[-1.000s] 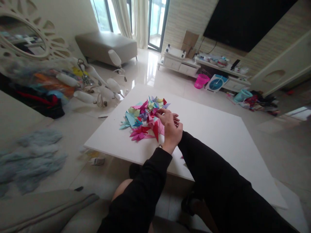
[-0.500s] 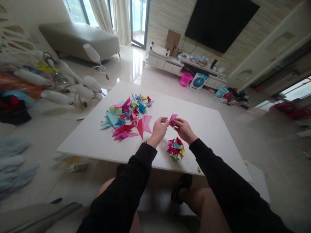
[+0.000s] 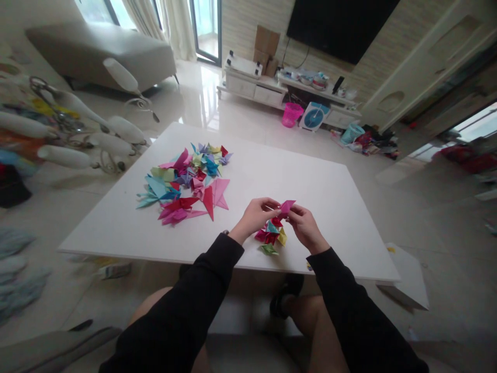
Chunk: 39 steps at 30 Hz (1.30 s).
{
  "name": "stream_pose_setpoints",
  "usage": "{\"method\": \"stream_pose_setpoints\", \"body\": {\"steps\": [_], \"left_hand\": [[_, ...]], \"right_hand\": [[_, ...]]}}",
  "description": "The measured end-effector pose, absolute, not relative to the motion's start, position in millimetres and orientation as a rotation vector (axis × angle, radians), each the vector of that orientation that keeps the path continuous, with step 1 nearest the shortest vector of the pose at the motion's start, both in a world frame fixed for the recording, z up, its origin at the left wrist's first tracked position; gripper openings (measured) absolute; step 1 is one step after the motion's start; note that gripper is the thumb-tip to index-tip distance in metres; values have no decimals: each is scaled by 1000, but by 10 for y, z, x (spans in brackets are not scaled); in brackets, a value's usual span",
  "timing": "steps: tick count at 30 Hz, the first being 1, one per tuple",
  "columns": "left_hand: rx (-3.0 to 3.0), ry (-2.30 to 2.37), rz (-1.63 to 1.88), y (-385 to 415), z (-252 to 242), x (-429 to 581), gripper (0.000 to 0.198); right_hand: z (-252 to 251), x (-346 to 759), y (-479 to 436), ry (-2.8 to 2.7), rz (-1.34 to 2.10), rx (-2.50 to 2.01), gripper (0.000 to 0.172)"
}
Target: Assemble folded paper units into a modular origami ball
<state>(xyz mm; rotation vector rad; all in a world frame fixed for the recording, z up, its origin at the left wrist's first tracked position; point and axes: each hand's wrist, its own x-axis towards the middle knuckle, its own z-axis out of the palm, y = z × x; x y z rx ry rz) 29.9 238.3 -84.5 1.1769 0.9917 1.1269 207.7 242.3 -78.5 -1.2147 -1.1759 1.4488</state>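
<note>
A small piece of folded magenta paper (image 3: 287, 207) is held up between my two hands above the white table (image 3: 267, 160). My left hand (image 3: 259, 215) pinches its left edge. My right hand (image 3: 305, 223) grips it from the right with thumb and fingers. Just below lies a small cluster of folded paper pieces (image 3: 271, 235) in red, pink, teal, yellow and green, its top partly covered by my hands. To the left spreads a larger heap of colourful folded paper (image 3: 186, 181), with long pointed pink and red pieces at its near right side.
A lamp with several white shades (image 3: 122, 75) stands beyond the table's left edge. Farther off are a grey bench (image 3: 104, 54), a white TV cabinet (image 3: 267, 96), a pink basket (image 3: 292, 115) and a blue-and-white fan (image 3: 313, 116). A white box (image 3: 407, 280) sits below the right edge.
Both hands have come down and nearer with the magenta paper, now over the small cluster. The paper has tilted. The whole view has shifted slightly, moving the heap left in the picture.
</note>
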Motion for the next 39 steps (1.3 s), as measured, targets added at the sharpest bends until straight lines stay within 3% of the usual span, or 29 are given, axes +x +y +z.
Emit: {"method": "stream_pose_setpoints", "body": {"steps": [5, 16, 39], "left_hand": [[1150, 1089, 1110, 2473, -863, 399, 19], [1002, 1338, 1150, 2569, -939, 506, 14], [1095, 1325, 1190, 2525, -910, 373, 12]], "right_hand": [[-898, 2337, 2625, -1250, 1258, -1305, 29], [-1298, 2724, 2769, -2229, 600, -1930, 12], [-1235, 2533, 2774, -2234, 653, -1845, 11]]}}
